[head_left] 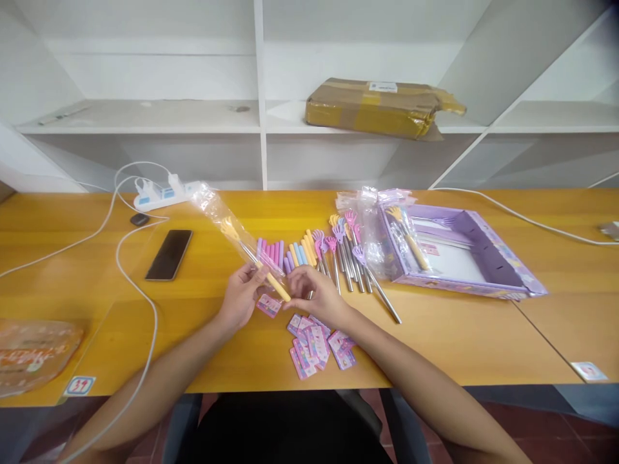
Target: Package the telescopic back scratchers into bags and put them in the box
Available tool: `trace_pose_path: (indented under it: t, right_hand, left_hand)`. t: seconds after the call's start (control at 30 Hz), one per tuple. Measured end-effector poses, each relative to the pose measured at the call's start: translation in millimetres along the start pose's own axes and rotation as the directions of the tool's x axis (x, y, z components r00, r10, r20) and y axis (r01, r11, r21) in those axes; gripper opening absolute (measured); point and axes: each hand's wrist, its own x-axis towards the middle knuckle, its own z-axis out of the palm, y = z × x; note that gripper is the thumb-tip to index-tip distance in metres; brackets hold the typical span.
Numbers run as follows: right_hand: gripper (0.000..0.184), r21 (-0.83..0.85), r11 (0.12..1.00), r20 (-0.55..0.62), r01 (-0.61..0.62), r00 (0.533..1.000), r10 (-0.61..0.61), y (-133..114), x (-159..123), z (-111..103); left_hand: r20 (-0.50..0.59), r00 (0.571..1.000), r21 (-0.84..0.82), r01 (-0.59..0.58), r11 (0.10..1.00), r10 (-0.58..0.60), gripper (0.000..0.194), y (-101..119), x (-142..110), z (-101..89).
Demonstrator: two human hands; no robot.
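My left hand [240, 295] is closed round a clear plastic sleeve [220, 216] that holds a yellow-handled hand-shaped scratcher [275, 283]; the sleeve slants up to the left. My right hand [314, 293] pinches the yellow handle's lower end, right beside the left hand. A small pink card [269, 305] sits just below both hands, and I cannot tell whether it is held or lying on the table. Several more pink cards [316, 345] lie in a heap under my right wrist. Behind the hands lie rows of pastel handles [287, 252] and metal-stemmed scratchers [348, 254].
An open purple box [483, 258] with bagged scratchers stands at the right. A black phone [169, 254], a white power strip [162, 192] and its cables lie at the left. A clear plastic bag [29, 354] sits at the front left edge. A brown parcel [382, 106] rests on the shelf.
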Motion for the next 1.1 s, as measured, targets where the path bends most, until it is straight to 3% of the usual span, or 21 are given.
trace_pose_path:
  t: [0.17, 0.3, 0.4, 0.47, 0.5, 0.53, 0.63, 0.67, 0.8, 0.93, 1.1]
  right_hand:
    - [0.063, -0.061, 0.998, -0.034, 0.036, 0.999, -0.038, 0.0, 0.8, 1.6]
    - [0.065, -0.112, 0.992, 0.058, 0.051, 0.997, -0.045, 2.5, -1.5, 1.3]
    - [0.088, -0.032, 0.995, 0.199, 0.093, 0.976, -0.085, 4.0, -3.3, -5.3]
    - [0.109, -0.029, 0.982, 0.246, 0.185, 0.954, -0.172, 4.4, -3.5, -11.7]
    - [0.108, -0.073, 0.967, 0.251, 0.243, 0.943, -0.218, 4.4, -3.3, -14.7]
    - [0.095, -0.141, 0.943, 0.253, 0.301, 0.932, -0.259, 4.1, -3.1, -17.4]
    - [0.026, -0.337, 0.845, 0.256, 0.416, 0.904, -0.343, 1.8, -2.3, -21.8]
    - [0.014, -0.359, 0.827, 0.255, 0.433, 0.898, -0.36, 0.6, -1.9, -22.1]
    - [0.007, -0.284, 0.859, 0.221, 0.426, 0.901, -0.374, -4.1, 0.6, -19.0]
    - [0.004, -0.232, 0.926, 0.128, 0.298, 0.953, -0.275, -4.5, 3.1, -13.3]
    - [0.01, -0.237, 0.95, 0.054, 0.202, 0.979, -0.194, -1.6, 4.4, -9.2]
  left_hand:
    - [0.131, 0.987, 0.119, 0.08, 0.99, -0.096, 0.039, -11.6, -8.8, 2.6]
    - [0.143, 0.987, 0.167, 0.045, 0.985, -0.069, 0.036, -14.2, -9.5, -0.5]
    - [0.136, 0.987, 0.131, 0.066, 0.989, -0.084, 0.041, -9.5, -7.4, -0.7]
    - [0.113, 0.988, 0.119, 0.096, 0.988, -0.109, 0.043, -5.3, -6.0, 0.7]
    - [0.098, 0.988, 0.12, 0.105, 0.987, -0.117, 0.044, -3.5, -5.4, 1.5]
    - [0.081, 0.99, 0.121, 0.108, 0.987, -0.119, 0.045, -2.2, -4.7, 2.2]
    - [0.059, 0.993, 0.12, 0.098, 0.988, -0.105, 0.047, -1.5, -2.7, 2.2]
    - [0.069, 0.993, 0.123, 0.087, 0.989, -0.096, 0.047, -2.4, -2.1, 1.4]
    - [0.152, 0.986, 0.177, 0.039, 0.984, -0.066, 0.046, -8.0, -0.2, -3.8]
    - [0.16, 0.986, 0.221, 0.017, 0.975, -0.053, 0.039, -11.0, -0.1, -7.0]
    - [0.188, 0.979, 0.288, 0.016, 0.957, -0.073, 0.05, -14.1, -0.5, -7.1]
